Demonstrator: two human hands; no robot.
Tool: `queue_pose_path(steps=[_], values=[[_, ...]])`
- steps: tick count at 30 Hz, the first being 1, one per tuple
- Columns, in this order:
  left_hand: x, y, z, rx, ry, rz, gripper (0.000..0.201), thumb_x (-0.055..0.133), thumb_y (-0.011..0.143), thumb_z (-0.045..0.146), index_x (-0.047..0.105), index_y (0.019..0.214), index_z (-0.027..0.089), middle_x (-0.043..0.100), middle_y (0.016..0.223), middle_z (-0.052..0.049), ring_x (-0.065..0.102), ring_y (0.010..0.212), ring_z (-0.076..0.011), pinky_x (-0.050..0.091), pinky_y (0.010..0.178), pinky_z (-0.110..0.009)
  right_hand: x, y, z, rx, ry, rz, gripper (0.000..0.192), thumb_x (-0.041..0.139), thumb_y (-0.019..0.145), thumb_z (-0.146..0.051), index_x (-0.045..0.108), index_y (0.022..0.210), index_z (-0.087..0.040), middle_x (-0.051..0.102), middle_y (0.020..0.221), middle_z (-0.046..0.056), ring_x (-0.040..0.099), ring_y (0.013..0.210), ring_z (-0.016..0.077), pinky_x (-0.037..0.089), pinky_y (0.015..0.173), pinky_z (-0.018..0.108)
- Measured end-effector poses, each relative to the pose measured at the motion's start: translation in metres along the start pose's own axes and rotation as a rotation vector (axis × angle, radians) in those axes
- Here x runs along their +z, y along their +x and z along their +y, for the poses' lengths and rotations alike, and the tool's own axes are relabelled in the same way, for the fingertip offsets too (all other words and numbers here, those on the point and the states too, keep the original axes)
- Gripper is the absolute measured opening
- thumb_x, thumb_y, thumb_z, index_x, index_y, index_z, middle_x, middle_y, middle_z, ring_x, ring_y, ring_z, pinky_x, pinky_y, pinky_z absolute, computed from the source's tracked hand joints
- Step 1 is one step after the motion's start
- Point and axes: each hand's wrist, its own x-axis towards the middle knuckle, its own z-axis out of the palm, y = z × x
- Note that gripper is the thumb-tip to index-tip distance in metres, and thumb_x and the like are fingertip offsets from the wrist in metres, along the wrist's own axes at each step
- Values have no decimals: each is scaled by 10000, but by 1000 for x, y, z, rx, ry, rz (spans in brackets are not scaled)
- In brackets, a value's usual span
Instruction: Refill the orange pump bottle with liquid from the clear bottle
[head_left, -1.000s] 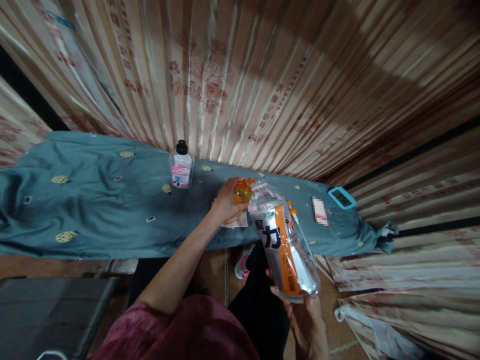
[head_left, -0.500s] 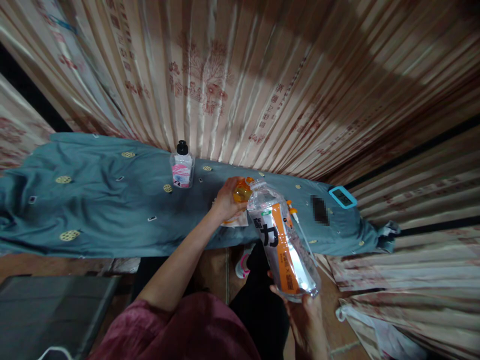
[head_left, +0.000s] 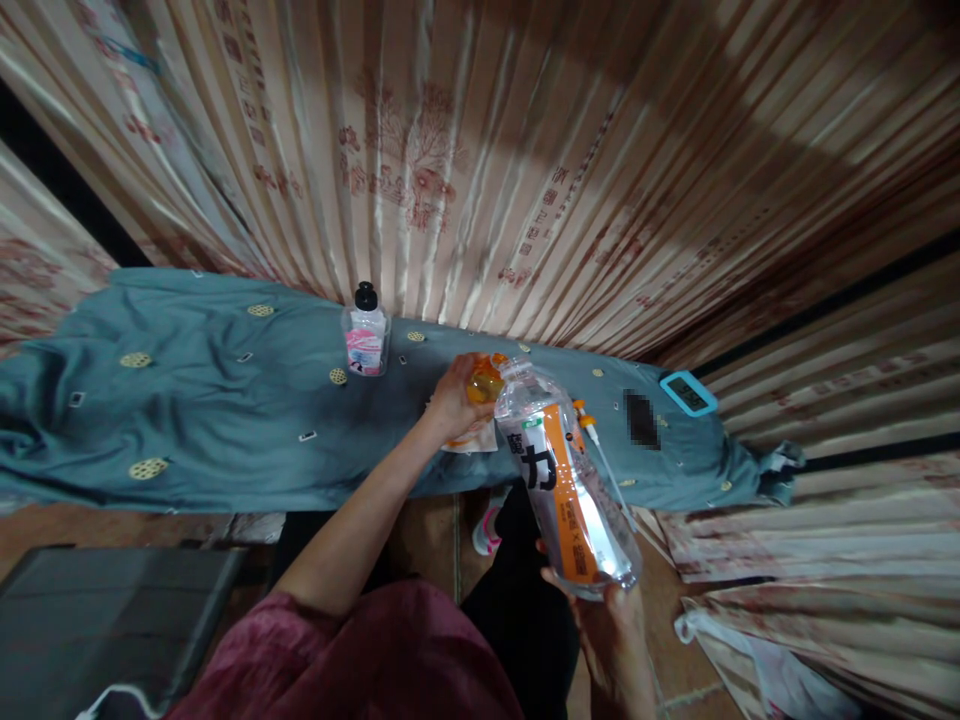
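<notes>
Overhead, a pleated curtain [head_left: 600,150] with red print fills the background, and below it a teal cloth [head_left: 187,420] covers a long table. The clear plastic bottle [head_left: 566,490] with an orange label is held tilted in front of the table's near edge: its long axis runs from lower right to upper left, base toward the person, neck pointing up and away toward the table. The right hand [head_left: 611,625] cups the base from below, fingers curled against it. The left hand [head_left: 454,400] sits at the neck, its fingers closed around the orange cap [head_left: 486,382]. Farther back on the cloth stands a small bottle [head_left: 365,340] with a black top and pink label. A blue-rimmed timer [head_left: 688,393] lies toward the table's right end.
</notes>
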Motion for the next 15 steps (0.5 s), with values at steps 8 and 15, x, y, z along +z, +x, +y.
queue_pose_path(steps=[8,15], values=[[1,0,-2,22,-5,7,642,896,596,229,629,1179,198,658,1177,-93,657,1106,-285,528,1011,-464,12,-4,-4,-8,-26,67,663,886,746,-481,662,1345,-306,812,1178,84,815,970,323,695,755,429],[1,0,-4,55,8,24,633,877,592,184,635,1176,221,665,1163,-75,657,1100,-276,538,999,-454,31,-8,-11,-9,-66,99,688,880,725,-567,666,1325,-307,802,1184,69,818,911,294,694,747,416]])
